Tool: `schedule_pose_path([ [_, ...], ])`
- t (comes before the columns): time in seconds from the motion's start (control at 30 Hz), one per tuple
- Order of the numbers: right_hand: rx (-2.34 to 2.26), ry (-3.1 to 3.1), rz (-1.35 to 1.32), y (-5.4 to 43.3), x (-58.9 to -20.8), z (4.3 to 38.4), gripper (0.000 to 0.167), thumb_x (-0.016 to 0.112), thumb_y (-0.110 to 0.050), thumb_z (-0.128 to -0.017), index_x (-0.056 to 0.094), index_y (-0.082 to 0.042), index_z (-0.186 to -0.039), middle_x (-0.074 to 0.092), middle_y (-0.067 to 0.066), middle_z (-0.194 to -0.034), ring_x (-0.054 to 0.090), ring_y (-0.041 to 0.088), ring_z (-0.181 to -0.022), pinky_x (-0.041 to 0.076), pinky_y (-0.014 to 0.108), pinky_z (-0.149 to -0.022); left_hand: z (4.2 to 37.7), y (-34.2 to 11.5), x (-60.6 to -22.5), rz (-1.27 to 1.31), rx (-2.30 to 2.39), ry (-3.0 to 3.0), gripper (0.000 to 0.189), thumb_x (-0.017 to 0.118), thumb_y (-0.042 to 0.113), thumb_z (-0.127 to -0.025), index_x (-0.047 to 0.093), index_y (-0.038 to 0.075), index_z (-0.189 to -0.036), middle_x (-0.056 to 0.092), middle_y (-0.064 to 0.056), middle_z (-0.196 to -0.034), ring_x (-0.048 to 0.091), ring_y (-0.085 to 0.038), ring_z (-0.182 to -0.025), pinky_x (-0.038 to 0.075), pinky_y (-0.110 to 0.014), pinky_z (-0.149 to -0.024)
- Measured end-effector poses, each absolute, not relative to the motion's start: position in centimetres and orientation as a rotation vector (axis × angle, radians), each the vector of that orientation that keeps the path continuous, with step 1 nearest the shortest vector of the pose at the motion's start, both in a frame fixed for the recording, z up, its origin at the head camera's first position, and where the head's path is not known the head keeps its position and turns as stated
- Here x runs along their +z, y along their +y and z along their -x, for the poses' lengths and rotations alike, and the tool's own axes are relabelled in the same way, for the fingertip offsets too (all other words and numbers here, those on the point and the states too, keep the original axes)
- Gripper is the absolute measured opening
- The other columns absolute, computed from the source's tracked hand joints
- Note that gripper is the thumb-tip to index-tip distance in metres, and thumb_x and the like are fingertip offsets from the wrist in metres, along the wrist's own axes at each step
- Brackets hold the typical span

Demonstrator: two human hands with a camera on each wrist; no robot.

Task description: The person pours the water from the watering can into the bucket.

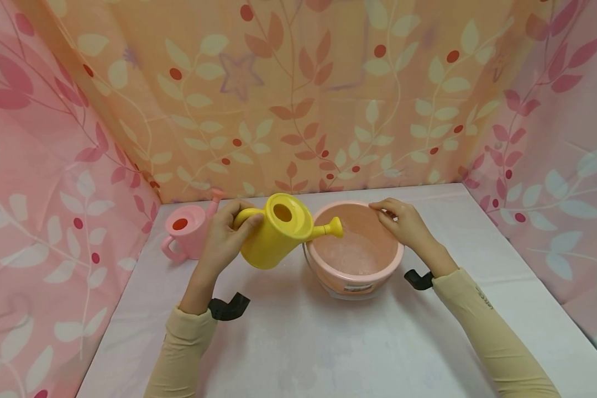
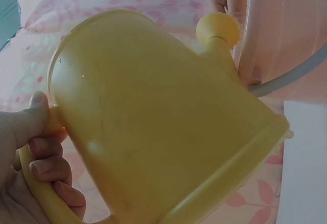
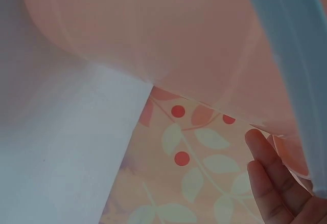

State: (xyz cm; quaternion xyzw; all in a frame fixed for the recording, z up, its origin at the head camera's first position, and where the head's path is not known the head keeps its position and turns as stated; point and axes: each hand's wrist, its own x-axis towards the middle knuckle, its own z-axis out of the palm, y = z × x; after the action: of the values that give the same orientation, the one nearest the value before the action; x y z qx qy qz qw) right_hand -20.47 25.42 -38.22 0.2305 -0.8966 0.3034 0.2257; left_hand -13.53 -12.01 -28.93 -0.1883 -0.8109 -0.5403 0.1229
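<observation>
My left hand (image 1: 227, 235) grips the handle of a yellow watering can (image 1: 271, 240), its fingers curled round it in the left wrist view. Tilted and raised above the table, the can points its sprinkler head (image 1: 334, 227) over the left rim of a pink bucket (image 1: 360, 271). Drops cling to the can's outside. My right hand (image 1: 409, 225) pinches the bucket's far right rim, thumb towards the inside. From the right wrist view, fingers (image 3: 276, 180) show beside the bucket's outer wall and its grey-blue carrying handle (image 3: 291, 65).
A pink watering can (image 1: 189, 235) stands on the white table (image 1: 298, 348), left of and behind my left hand. Leaf-patterned cloth (image 1: 303, 99) hangs behind the table and at both sides. A black mount sits on each wrist.
</observation>
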Motion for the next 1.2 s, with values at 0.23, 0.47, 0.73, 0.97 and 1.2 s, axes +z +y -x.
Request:
schedule_pose_path([
  [0.23, 0.855, -2.469, -0.637, 25.3, -38.2, 20.4, 0.021, 0.062, 0.000, -0.085, 0.070, -0.006, -0.104, 0.067, 0.006, -0.095, 0.062, 0.017, -0.076, 0.051, 0.033, -0.068, 13.2, -11.7, -28.3, 0.540, -1.551, -2.388, 0.016, 0.064, 0.009, -0.087, 0.058, -0.005, -0.094, 0.057, -0.014, -0.083, 0.050, -0.019, -0.074, 0.044, -0.019, -0.068],
  [0.47, 0.855, -2.472, -0.631, 25.3, -38.3, 20.4, 0.021, 0.062, 0.000, -0.085, 0.070, -0.005, -0.104, 0.067, 0.006, -0.096, 0.062, 0.018, -0.077, 0.051, 0.035, -0.068, 13.5, -11.6, -28.4, 0.565, -1.558, -2.382, 0.016, 0.064, 0.009, -0.087, 0.058, -0.004, -0.095, 0.056, -0.014, -0.083, 0.050, -0.020, -0.074, 0.044, -0.019, -0.067],
  [0.73, 0.847, -2.444, -0.642, 25.3, -38.2, 20.3, 0.020, 0.063, 0.000, -0.084, 0.070, -0.005, -0.102, 0.068, 0.006, -0.094, 0.061, 0.016, -0.075, 0.050, 0.030, -0.066, 13.5, -11.3, -28.1, 0.586, -1.549, -2.370, 0.014, 0.065, 0.009, -0.087, 0.058, -0.002, -0.093, 0.058, -0.012, -0.081, 0.049, -0.017, -0.071, 0.043, -0.020, -0.066],
  [0.97, 0.846, -2.456, -0.642, 25.4, -38.3, 20.4, 0.021, 0.062, 0.001, -0.085, 0.070, -0.004, -0.104, 0.067, 0.007, -0.095, 0.062, 0.018, -0.076, 0.051, 0.032, -0.068, 13.5, -11.1, -27.9, 0.591, -1.484, -2.386, 0.015, 0.065, 0.011, -0.086, 0.059, -0.001, -0.092, 0.058, -0.011, -0.079, 0.050, -0.019, -0.071, 0.043, -0.021, -0.064],
  [1.2, 0.858, -2.451, -0.646, 25.3, -38.2, 20.4, 0.021, 0.062, 0.001, -0.084, 0.070, -0.005, -0.103, 0.068, 0.006, -0.094, 0.061, 0.017, -0.075, 0.051, 0.029, -0.067, 13.4, -10.7, -27.5, 0.551, -1.436, -2.403, 0.014, 0.067, 0.009, -0.085, 0.060, -0.002, -0.090, 0.058, -0.012, -0.078, 0.049, -0.019, -0.070, 0.042, -0.023, -0.064],
])
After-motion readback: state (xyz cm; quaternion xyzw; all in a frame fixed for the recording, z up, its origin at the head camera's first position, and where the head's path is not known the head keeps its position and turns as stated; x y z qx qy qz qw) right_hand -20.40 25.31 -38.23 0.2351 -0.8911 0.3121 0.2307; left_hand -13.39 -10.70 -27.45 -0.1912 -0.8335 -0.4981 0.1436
